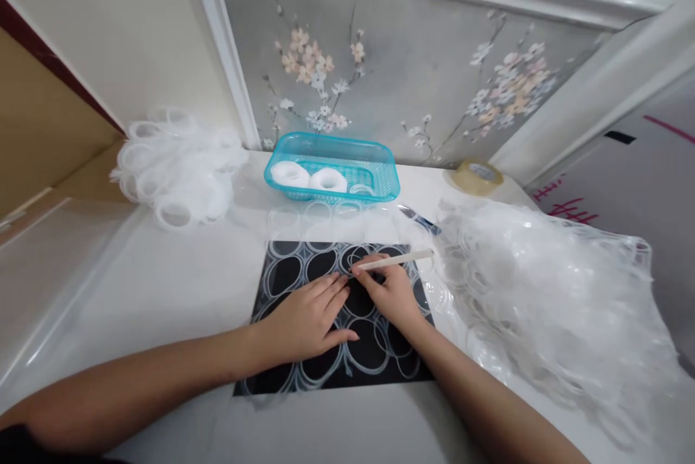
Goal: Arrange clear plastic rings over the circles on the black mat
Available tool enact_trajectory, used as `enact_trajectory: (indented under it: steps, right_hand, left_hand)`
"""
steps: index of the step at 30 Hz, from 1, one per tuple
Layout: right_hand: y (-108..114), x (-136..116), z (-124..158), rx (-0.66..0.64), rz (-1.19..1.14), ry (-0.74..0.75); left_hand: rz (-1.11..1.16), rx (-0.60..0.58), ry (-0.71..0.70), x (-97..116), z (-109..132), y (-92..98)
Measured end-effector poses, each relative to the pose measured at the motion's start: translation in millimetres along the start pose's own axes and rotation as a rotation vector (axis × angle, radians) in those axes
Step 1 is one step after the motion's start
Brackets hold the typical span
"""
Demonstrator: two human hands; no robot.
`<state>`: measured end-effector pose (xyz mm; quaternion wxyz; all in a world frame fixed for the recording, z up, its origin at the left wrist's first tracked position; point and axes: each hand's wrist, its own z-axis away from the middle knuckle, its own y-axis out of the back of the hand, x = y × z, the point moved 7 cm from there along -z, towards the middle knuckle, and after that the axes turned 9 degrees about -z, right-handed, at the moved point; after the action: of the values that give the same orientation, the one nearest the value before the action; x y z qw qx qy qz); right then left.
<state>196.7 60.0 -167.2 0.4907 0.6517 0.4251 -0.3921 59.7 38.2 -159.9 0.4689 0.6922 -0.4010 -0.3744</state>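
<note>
A clear plastic sheet with several ring outlines [371, 346] lies over a black mat [274, 377] in the middle of the table. My left hand [312, 315] rests flat on it, fingers stretched out and thumb apart. My right hand [388, 294] is closed around a slim white stick-like tool [399, 259], whose far end points up to the right. The tool's tip is near the left fingertips, at a ring in the upper part of the sheet; whether it touches the ring is too small to tell.
Behind the mat stands a blue basket [332, 140] holding white rings [329, 179]. A cutter knife [420, 219] and a tape roll [476, 176] lie right of it. A pile of clear ring-cut sheets [548, 297] covers the right; a bundle of rings [179, 167] sits back left.
</note>
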Motion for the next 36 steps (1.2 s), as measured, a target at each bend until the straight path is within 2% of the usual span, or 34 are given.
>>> enact_trajectory:
  steps: [5, 10, 12, 16, 19, 21, 22, 25, 27, 30, 32, 34, 36]
  right_hand:
    - [1, -1, -1, -0.001, 0.040, 0.017]
    - [1, 2, 1, -0.011, 0.145, 0.026]
    - [-3, -2, 5, -0.043, 0.245, 0.091]
    - [-24, -19, 17, -0.199, 0.521, 0.287]
    - [-24, -23, 8, -0.228, 0.631, 0.297]
    - [-6, -26, -7, -0.162, 0.646, 0.275]
    - [9, -28, -16, -0.080, 0.643, 0.260]
    - [67, -37, -29, 0.309, 0.616, 0.232]
    - [93, -39, -24, 0.449, 0.603, 0.224]
    - [105, -27, -10, 0.415, 0.564, 0.179]
    - [114, -17, 1, 0.454, 0.506, 0.114]
    - [121, -14, 5, 0.501, 0.465, 0.089]
    - [124, -21, 0, 0.469, 0.477, 0.119]
  left_hand:
    - [-0.008, 0.029, -0.019, 0, 0, 1.9]
    - [0.031, 0.004, -0.031, -1, 1, -1.7]
    - [0.066, -0.025, -0.024, -2, 2, -3.3]
    - [0.198, -0.110, -0.007, -3, 4, -5.7]
    - [0.296, -0.175, 0.006, -4, 6, -7.5]
    - [0.330, -0.229, 0.018, -6, 8, -10.0]
    - [0.342, -0.249, 0.025, -7, 8, -10.9]
    - [0.375, -0.247, 0.050, -13, 8, -9.3]
    - [0.409, -0.188, 0.069, -17, 5, -3.9]
    - [0.454, -0.080, 0.096, -20, -2, 5.5]
    - [0.433, -0.048, 0.096, -19, -7, 8.9]
    - [0.381, -0.075, 0.072, -16, -12, 8.3]
    - [0.347, -0.123, 0.055, -15, -15, 6.1]
